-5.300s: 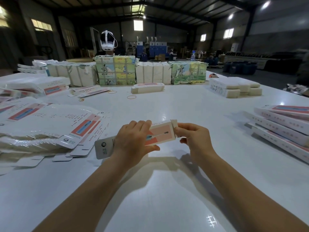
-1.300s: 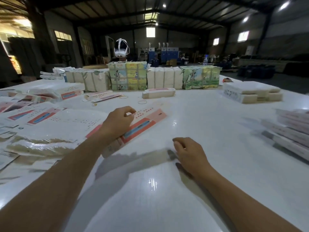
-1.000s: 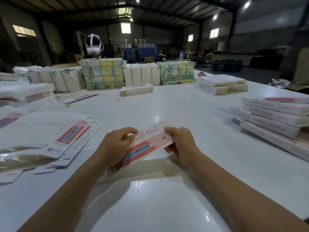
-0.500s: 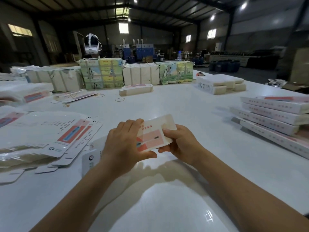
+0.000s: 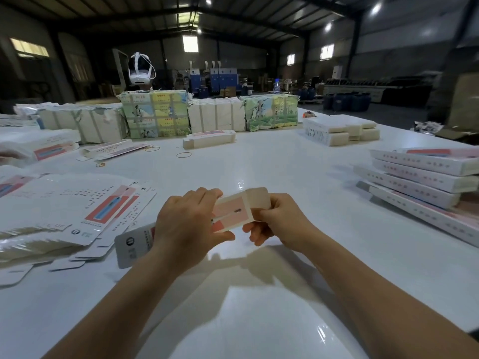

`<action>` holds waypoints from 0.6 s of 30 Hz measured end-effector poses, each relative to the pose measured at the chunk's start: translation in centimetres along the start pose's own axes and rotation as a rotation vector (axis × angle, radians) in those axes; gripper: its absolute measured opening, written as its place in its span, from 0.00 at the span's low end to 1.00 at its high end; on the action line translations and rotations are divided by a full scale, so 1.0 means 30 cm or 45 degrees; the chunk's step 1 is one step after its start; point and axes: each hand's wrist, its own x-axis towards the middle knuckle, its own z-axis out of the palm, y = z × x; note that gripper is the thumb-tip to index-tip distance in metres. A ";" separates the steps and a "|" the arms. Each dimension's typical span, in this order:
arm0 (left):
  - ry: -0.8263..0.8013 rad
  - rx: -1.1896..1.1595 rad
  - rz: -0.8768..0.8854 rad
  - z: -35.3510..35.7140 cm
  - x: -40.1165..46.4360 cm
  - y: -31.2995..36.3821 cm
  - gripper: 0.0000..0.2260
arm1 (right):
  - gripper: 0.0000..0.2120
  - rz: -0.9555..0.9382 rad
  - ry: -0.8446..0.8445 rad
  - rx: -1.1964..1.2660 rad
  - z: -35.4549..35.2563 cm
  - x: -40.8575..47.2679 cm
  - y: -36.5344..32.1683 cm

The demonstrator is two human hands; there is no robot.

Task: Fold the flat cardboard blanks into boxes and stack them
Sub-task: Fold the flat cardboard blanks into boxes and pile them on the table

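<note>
Head view: one blank mid-fold, finished boxes stacked at 3 o'clock

Status. The person holds a single cardboard blank [image 5: 228,216] above the bench [image 5: 285,172], just in front of them at centre. The left hand [image 5: 186,226] grips its middle, fingers curled over the top face and thumb underneath. The right hand [image 5: 277,221] pinches the end at 3 o'clock, where a plain tuck flap [image 5: 258,198] stands bent up. The opposite end, with a grey printed panel, sticks out past the left wrist toward 8 o'clock. Judged from this, the carton is being opened into a sleeve and one end flap worked; neither end looks closed yet.

Done. A stack of folded boxes [image 5: 425,177] lies at 3 o'clock, several layers high, well apart from the hands. One more folded box [image 5: 209,139] rests alone at 12 o'clock.

Left. A large spread of flat blanks [image 5: 77,211] lies at 9 o'clock, some in clear wrap. Wrapped bundles [image 5: 155,114] line the far edge at 12 o'clock. By that supply, most of the job appears outstanding.

Markings. Blanks and boxes carry a pink-red panel with a blue strip, rows of small print and a round logo near one end. None of the writing is legible. The bundle wrappers show coloured pictures of figures; their text is also too small to read. Loose rubber bands [image 5: 183,154] lie near 12 o'clock.
</note>
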 end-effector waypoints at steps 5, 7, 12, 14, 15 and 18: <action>-0.122 -0.015 -0.003 0.016 -0.013 -0.018 0.40 | 0.10 0.030 0.027 0.045 0.001 0.003 -0.004; -0.198 -0.069 -0.035 0.029 -0.024 -0.032 0.43 | 0.09 0.044 0.080 0.054 -0.007 0.006 -0.005; -0.217 -0.355 -0.217 0.037 -0.025 -0.064 0.35 | 0.09 0.040 0.187 0.226 -0.006 0.009 -0.013; -0.165 -0.384 -0.289 0.033 -0.021 -0.071 0.30 | 0.08 -0.042 0.342 0.296 0.008 0.003 -0.013; -0.154 -0.378 -0.323 0.031 -0.020 -0.078 0.29 | 0.05 -0.138 0.482 0.250 0.014 -0.002 -0.010; -0.153 -0.373 -0.409 0.028 -0.018 -0.098 0.29 | 0.06 -0.451 0.767 -0.137 0.041 -0.021 0.006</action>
